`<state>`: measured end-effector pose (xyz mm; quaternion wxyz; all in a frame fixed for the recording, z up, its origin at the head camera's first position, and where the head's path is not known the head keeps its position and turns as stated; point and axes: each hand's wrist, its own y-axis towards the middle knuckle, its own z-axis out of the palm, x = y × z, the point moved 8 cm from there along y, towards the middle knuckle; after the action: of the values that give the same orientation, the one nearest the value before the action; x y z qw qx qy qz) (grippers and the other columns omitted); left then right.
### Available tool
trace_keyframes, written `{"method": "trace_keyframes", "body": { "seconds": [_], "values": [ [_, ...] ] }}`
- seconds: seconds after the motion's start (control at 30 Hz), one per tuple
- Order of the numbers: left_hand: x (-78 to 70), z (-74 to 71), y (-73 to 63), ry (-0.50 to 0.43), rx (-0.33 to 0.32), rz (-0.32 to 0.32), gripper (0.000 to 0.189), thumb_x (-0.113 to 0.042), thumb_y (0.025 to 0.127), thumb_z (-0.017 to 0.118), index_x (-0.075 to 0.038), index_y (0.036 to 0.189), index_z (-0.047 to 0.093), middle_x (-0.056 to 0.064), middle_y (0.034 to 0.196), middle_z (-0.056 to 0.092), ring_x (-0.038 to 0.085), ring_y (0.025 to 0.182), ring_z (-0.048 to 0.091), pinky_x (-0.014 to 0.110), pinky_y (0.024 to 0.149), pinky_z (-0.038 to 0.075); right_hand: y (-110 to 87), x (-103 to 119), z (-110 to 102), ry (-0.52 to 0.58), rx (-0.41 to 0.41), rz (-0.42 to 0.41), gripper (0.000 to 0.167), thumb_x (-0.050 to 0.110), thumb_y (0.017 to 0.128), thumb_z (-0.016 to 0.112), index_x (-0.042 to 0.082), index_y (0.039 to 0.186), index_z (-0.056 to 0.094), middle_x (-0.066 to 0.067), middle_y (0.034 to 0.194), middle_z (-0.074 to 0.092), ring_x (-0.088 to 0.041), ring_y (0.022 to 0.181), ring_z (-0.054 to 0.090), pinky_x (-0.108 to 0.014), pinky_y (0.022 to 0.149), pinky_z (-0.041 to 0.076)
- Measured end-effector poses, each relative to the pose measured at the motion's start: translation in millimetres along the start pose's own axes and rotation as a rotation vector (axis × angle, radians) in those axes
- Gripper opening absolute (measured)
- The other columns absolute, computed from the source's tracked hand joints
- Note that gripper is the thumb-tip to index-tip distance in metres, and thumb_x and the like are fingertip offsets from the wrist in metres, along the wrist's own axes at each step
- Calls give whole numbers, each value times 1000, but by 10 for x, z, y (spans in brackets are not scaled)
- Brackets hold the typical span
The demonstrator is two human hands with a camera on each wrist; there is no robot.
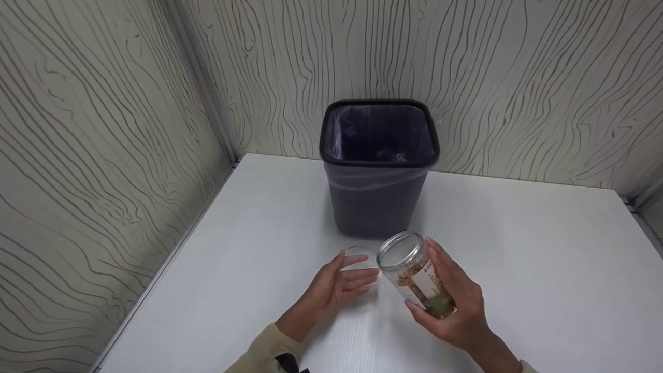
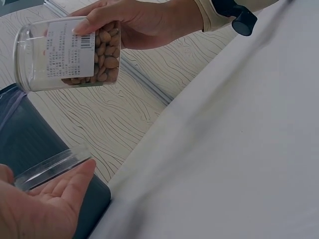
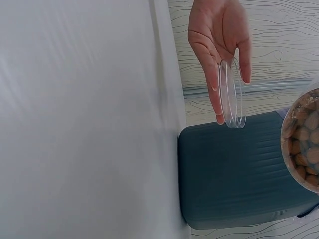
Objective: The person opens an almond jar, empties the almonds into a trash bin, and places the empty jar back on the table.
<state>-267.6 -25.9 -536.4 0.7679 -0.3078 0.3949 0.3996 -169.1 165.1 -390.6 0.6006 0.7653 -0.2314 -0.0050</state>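
Note:
My right hand (image 1: 461, 305) grips a clear plastic jar (image 1: 414, 280) with a printed label, tilted with its open mouth up and to the left. Brown almonds (image 2: 106, 57) lie in the jar's base in the left wrist view; a white barcode label covers part of its side. To the left, my left hand (image 1: 331, 287) holds a clear round lid (image 3: 230, 94) between thumb and fingers, the palm turned up. The lid is apart from the jar, and its transparent outline is faint in the head view.
A dark rectangular trash bin (image 1: 373, 207) with a clear liner stands just beyond both hands, its top open. The white table (image 1: 544, 269) spreads out around it. Line-patterned panels (image 1: 290, 67) rise behind and on the left.

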Motion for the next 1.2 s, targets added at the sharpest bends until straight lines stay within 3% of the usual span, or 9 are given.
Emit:
{"method": "trace_keyframes", "body": {
  "seconds": [0.23,0.47,0.8,1.2],
  "values": [
    [31,-37,-3,-18,-22,2,68,-47,109,35,8,150,40,29,133,61,36,123,62,39,96,55,-9,0,-1,3,3,5,80,31,82,85,-22,131,50,-42,133,53,-31,134,54,-29,111,41],
    [57,-38,-36,-65,3,0,61,-39,112,29,8,151,37,31,137,57,36,125,60,37,96,54,-34,-19,1,3,15,16,80,34,84,83,-21,132,50,-42,134,52,-29,135,53,-27,110,42],
    [27,-61,-14,-68,-11,19,53,-28,111,40,7,150,40,30,136,59,32,121,64,25,83,58,-62,-28,-28,2,-7,29,81,34,84,83,-23,132,50,-42,134,52,-28,136,53,-28,111,41],
    [29,-125,-11,-66,-37,18,49,-22,110,44,7,149,41,30,134,60,34,117,66,31,86,58,-60,-43,0,-6,0,28,82,35,84,83,-22,131,50,-41,134,52,-27,136,53,-28,111,41]
  ]
}}
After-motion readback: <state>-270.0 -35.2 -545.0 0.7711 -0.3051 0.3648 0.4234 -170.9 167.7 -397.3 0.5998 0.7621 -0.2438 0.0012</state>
